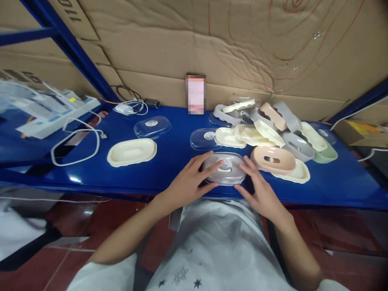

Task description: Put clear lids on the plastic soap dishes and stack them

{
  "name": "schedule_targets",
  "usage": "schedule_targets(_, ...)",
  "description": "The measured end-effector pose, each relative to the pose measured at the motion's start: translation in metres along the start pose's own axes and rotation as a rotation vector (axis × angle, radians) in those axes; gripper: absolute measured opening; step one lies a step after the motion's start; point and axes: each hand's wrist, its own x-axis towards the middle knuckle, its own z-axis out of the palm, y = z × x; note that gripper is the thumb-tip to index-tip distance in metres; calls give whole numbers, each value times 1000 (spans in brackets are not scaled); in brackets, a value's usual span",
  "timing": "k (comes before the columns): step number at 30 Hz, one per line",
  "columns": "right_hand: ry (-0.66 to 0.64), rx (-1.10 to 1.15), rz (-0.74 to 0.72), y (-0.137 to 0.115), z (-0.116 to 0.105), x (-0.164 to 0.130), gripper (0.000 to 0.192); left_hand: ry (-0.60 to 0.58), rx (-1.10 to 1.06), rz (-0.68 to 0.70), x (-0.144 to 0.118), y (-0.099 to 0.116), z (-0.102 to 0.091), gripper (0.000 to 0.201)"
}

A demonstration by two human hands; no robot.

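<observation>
Fingers of my left hand (189,184) and right hand (262,194) loosely clasp the light, slippery soap box (224,168) by its ends, lid looking stiff.

The hands (226,184) cover both ends of the clear-lidded soap box (224,169), so its base is hard to see. Beyond the hands, a small upright card (195,93) is blurred out. Right of them, the pile of soap dishes (273,121) hides its lower pieces.

White cable (75,141), power strip (57,109)
</observation>
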Motion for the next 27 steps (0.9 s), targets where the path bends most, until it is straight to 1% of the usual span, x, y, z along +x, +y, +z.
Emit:
schedule_targets(2, 12, -6, -11, 0, 0, -1, 70, 4, -9, 3, 1, 0, 0, 68)
schedule_targets(7, 46, -43, -29, 1, 2, -3, 69, 10, -20, 22, 1, -1, 0, 60)
schedule_targets(12, 46, -39, -21, 1, 3, -3, 67, 5, -37, -8, 0, -1, -2, 58)
schedule_targets(15, 49, -25, -20, 1, 1, -2, 66, -26, -44, -53, 1, 0, 0, 64)
schedule_targets(17, 26, -12, -22, 0, -2, -2, 64, -35, -43, -89, 1, 1, 2, 67)
schedule_targets(20, -46, -29, -36, -1, -4, -2, 64, -12, -11, -128, -1, 2, 0, 59)
schedule_targets(21, -65, -49, -43, -2, -4, -2, 66, -13, 3, -136, -4, 2, -4, 57)
schedule_targets(23, -80, -99, -50, -3, -4, -2, 70, -40, 36, -157, -13, -2, -18, 55)
schedule_targets(25, -70, -133, -48, -4, -2, -2, 72, -61, 109, -204, -25, -10, -37, 53)
schedule_targets(27, -57, -140, -51, -3, 0, -1, 69, -35, 243, -259, -38, -21, -57, 51)
